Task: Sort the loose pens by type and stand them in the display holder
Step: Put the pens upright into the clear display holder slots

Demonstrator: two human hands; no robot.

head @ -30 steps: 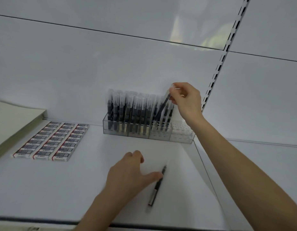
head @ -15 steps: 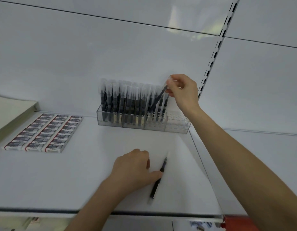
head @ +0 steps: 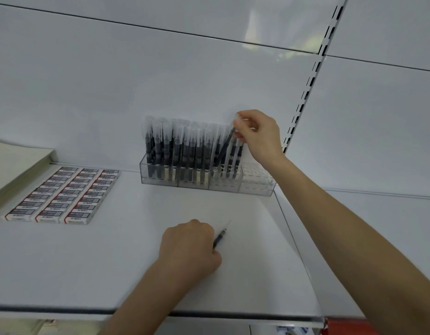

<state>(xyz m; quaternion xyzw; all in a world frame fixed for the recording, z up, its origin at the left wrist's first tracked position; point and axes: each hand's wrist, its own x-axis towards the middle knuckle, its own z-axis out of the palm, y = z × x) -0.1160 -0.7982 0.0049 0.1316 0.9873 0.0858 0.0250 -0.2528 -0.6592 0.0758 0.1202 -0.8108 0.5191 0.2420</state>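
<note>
A clear display holder (head: 256,183) stands against the back wall of the white shelf, with several black pens with clear caps upright in it. Its rightmost section holds none. My right hand (head: 259,135) pinches the cap end of a slanted black pen (head: 224,147) whose lower end sits among the holder's right-hand pens. My left hand (head: 191,245) is curled round a loose black pen (head: 220,236) on the shelf; only the pen's tip end shows past my fingers.
Three rows of boxed erasers (head: 61,195) lie at the left of the shelf. A stack of pale paper or books (head: 13,163) sits at the far left. The shelf's front edge (head: 209,314) runs below my left arm, and a slotted upright (head: 303,93) rises at the back right.
My left hand has closed round the loose pen, which lay free beside my fingers before. My right hand keeps hold of the slanted pen at the holder.
</note>
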